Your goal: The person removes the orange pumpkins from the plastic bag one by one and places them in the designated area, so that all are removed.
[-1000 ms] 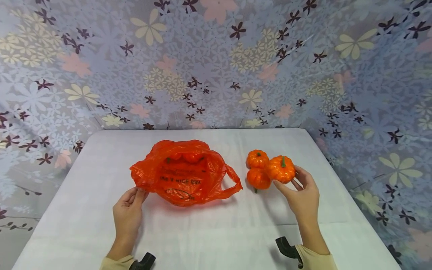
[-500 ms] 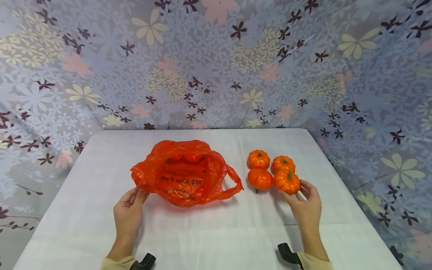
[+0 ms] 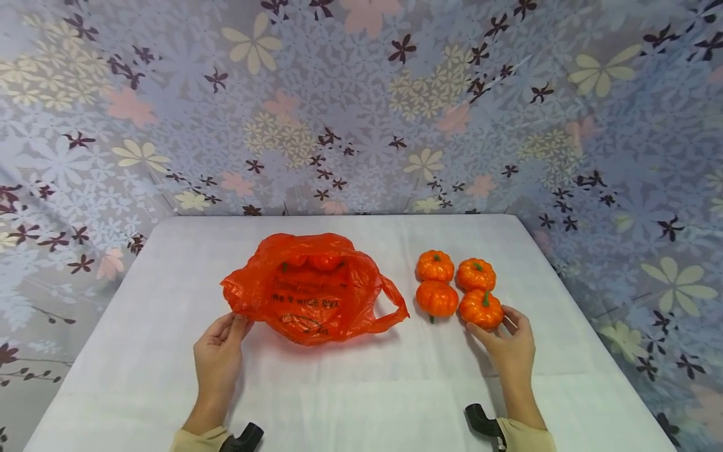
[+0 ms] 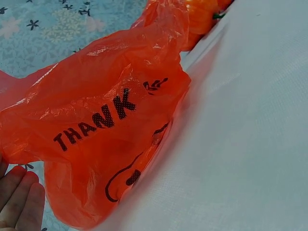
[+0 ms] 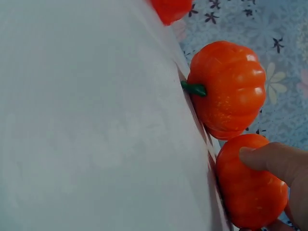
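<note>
On the white-covered counter (image 3: 361, 395), left of the middle, a red plastic bag (image 3: 307, 314), thin, half transparent and full of small shiny wrinkles. Mouth gaping toward the near side, black printed letters on the film, with "THANK" readable from the left wrist. Inside, toward the back, rounded orange pumpkins in the bag (image 3: 324, 262), smooth and glossy, with dark green stems, partly hidden by the film. At the right side of the bag, a loop handle (image 3: 393, 312), stretched out flat toward the right.

Near this handle but apart from it, four more pumpkins in two rows of two, all squat, ribbed and bright orange, with a hard polished shine. Back-left pumpkin (image 3: 435, 267) and back-right pumpkin (image 3: 476, 275) with green stems upward; front-left pumpkin (image 3: 437, 299) tipped on its side, stem toward the near edge. At the front right, the held pumpkin (image 3: 480, 309), stem upward, just beside the others.

As for the hands: with the left hand (image 3: 219, 351), pinching of the bag's near-left edge between thumb and bent fingers, very little gap between them. With the right hand (image 3: 513, 342), wider grip around the front-right pumpkin, thumb (image 5: 269, 161) pressed on the near side, fingers curved around the right side, partly hidden. Impossible to tell whether any weight on the counter under this pumpkin. Behind everything, a flower-patterned cloth (image 3: 361, 125), greyish blue, with slight sheen.
</note>
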A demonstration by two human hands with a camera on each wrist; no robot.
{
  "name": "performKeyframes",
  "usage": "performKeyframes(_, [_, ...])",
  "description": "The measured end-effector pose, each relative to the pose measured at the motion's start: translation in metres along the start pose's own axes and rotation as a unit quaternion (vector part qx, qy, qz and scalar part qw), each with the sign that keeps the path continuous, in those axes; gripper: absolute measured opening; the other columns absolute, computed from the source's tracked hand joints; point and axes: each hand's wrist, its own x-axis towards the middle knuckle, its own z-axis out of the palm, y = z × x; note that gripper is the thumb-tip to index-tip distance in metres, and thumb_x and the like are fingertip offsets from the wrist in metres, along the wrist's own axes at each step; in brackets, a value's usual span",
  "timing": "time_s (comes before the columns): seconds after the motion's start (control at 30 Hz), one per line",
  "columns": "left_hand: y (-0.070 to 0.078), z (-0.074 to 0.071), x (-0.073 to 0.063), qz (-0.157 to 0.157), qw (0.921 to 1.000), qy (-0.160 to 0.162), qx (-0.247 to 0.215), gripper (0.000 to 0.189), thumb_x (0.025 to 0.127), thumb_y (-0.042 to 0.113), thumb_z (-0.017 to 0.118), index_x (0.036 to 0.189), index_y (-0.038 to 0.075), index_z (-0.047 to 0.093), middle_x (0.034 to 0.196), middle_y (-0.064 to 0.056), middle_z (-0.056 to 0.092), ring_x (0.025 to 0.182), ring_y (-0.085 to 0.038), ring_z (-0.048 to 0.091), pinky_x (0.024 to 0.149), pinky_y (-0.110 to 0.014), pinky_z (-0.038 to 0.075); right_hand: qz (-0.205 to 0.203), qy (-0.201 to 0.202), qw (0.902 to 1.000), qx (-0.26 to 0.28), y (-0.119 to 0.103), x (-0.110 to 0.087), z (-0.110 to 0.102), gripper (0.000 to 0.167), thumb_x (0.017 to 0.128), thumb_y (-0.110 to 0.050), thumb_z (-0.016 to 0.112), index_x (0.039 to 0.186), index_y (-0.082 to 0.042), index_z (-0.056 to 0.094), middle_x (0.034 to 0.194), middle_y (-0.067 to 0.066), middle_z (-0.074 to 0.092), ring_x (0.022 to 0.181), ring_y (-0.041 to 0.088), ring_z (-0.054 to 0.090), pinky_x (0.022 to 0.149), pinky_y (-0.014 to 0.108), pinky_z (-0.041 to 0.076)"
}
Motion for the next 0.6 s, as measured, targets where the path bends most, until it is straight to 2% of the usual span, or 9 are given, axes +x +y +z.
performKeyframes(0.13, [0.0, -0.001, -0.001, -0.001, 1.0, 0.002, -0.002, 0.037, 0.099, 0.019, 0.067, 0.123, -0.009, 0.065, 0.093, 0.014, 0.073, 0.089, -0.002, 0.071, 0.082, -0.019, 0.055, 0.007, 0.001, 1.0, -0.005, 0.001, 0.0, 0.004, 0.088, 0.082, -0.018, 0.087, 0.151, -0.003, 0.034, 0.156, 0.021, 0.034, 0.14, 0.038, 0.04, 0.107, 0.049, 0.041])
performKeyframes(0.23, [0.0, -0.001, -0.001, -0.002, 1.0, 0.002, -0.001, 0.036, 0.1, 0.019, 0.066, 0.123, -0.008, 0.065, 0.094, 0.014, 0.073, 0.089, -0.003, 0.071, 0.083, -0.019, 0.055, 0.0, 0.0, 1.0, -0.005, 0.0, -0.001, 0.003, 0.095, 0.081, -0.02, 0.088, 0.154, -0.003, 0.029, 0.159, 0.021, 0.028, 0.144, 0.039, 0.033, 0.111, 0.051, 0.037])
performKeyframes(0.4, [0.001, 0.0, -0.001, -0.003, 1.0, -0.004, 0.002, 0.037, 0.1, 0.02, 0.066, 0.124, -0.009, 0.065, 0.094, 0.013, 0.073, 0.09, -0.002, 0.071, 0.083, -0.019, 0.055, -0.034, 0.018, 0.9992, -0.016, -0.007, -0.006, 0.0, 0.107, 0.078, -0.024, 0.09, 0.159, -0.009, 0.022, 0.163, 0.017, 0.022, 0.149, 0.035, 0.023, 0.117, 0.051, 0.028])
performKeyframes(0.6, [0.001, 0.0, -0.001, -0.003, 1.0, -0.004, 0.004, 0.035, 0.1, 0.018, 0.065, 0.123, -0.009, 0.065, 0.093, 0.013, 0.073, 0.089, -0.003, 0.071, 0.083, -0.018, 0.055, -0.073, 0.026, 0.997, -0.008, -0.024, -0.015, 0.0, 0.103, 0.078, -0.025, 0.09, 0.158, -0.011, 0.027, 0.161, 0.013, 0.028, 0.148, 0.034, 0.026, 0.117, 0.051, 0.028])
